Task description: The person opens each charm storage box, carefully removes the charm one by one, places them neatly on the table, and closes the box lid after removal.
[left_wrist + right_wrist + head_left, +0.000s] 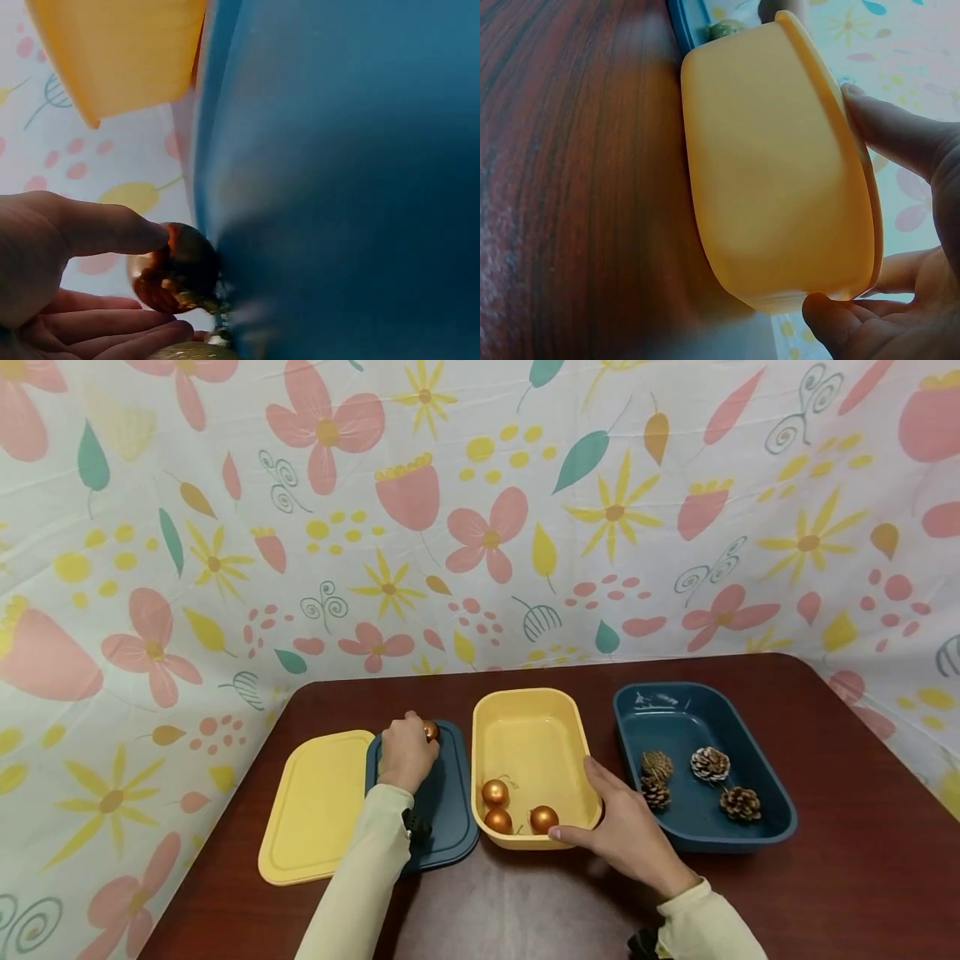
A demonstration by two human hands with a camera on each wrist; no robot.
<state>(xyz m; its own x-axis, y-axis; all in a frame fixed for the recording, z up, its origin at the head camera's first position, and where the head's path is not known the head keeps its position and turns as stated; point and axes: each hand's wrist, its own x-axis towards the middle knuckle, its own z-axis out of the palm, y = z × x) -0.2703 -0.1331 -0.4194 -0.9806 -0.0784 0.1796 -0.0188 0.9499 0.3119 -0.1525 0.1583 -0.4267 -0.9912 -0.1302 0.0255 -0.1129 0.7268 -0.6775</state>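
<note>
Over the far end of the dark blue lid (442, 814), my left hand (407, 753) holds a shiny copper bauble (176, 268) between thumb and fingers. A second golden ball (195, 352) shows partly beneath those fingers in the left wrist view. My right hand (633, 827) grips the yellow container (536, 727) at its near right corner, thumb on the near rim and fingers along the right side. Inside the container, copper baubles (543, 819) lie near the front wall.
To the right stands a dark blue container (720, 835) with several pinecones (709, 765) in it. A yellow lid (315, 810) lies at the left, partly overlapped by the blue lid. Behind the brown table (840, 860) hangs a flowered cloth (480, 460).
</note>
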